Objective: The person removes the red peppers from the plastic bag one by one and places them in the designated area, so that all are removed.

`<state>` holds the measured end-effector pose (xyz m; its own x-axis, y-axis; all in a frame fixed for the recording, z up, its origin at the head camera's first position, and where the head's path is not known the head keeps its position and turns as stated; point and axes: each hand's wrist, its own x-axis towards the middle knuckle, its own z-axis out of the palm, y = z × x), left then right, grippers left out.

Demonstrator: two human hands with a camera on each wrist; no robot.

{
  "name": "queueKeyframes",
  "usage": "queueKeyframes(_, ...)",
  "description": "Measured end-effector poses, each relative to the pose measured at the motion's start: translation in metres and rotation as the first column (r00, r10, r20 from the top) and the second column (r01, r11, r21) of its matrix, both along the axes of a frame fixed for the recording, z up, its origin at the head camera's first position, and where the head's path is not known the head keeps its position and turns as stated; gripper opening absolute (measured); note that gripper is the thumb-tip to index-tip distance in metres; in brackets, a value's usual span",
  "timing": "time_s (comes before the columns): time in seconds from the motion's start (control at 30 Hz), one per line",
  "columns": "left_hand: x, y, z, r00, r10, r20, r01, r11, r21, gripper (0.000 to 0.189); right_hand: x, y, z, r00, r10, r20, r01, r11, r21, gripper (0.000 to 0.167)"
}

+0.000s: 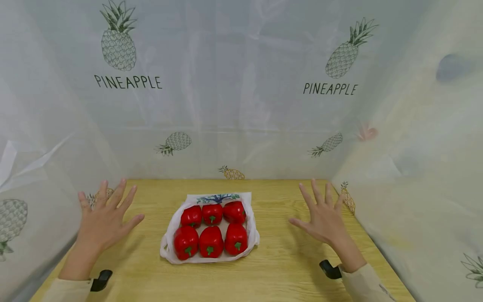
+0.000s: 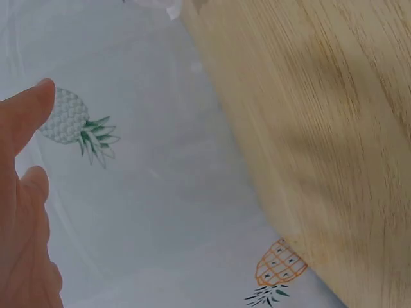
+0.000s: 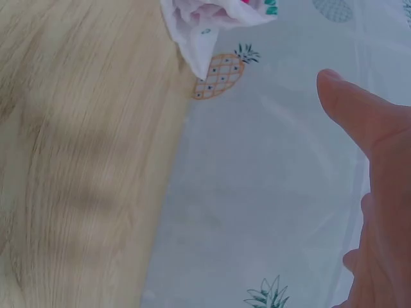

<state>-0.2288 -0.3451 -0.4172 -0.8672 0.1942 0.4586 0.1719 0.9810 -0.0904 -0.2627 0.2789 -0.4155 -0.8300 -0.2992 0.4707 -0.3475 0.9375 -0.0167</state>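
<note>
Red bell peppers (image 1: 211, 242) with green stems, several in two rows, lie in a white cloth bag (image 1: 253, 235) whose sides are folded down around them. A blue and green tree print shows on the bag's far flap. To the left of the bag, my left hand (image 1: 103, 224) is held over the table with fingers spread and holds nothing. My right hand (image 1: 323, 219) is spread in the same way on the right side, palm down and apart from the bag. In the right wrist view, a corner of the white bag shows at the top.
The wooden table (image 1: 279, 277) has a light yellowish grain. A translucent curtain (image 1: 241, 105) printed with pineapples hangs behind it and along both sides. Each wrist wears a black strap mount, the left one (image 1: 101, 280) and the right one (image 1: 330, 269).
</note>
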Motion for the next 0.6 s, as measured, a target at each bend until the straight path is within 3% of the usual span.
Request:
queueKeyframes(0.4,-0.006,0.005,-0.004,1.000,0.003,-0.013,-0.003,1.000,-0.019,0.099,-0.007,-0.017,0.007,0.997,0.035,0.064,-0.035,0.999,0.005,0.111)
queueKeyframes(0.6,-0.009,0.009,-0.009,1.000,-0.011,-0.022,0.010,1.000,-0.026,0.098,-0.012,-0.022,0.007,0.997,0.061,0.049,-0.062,0.998,0.014,0.110)
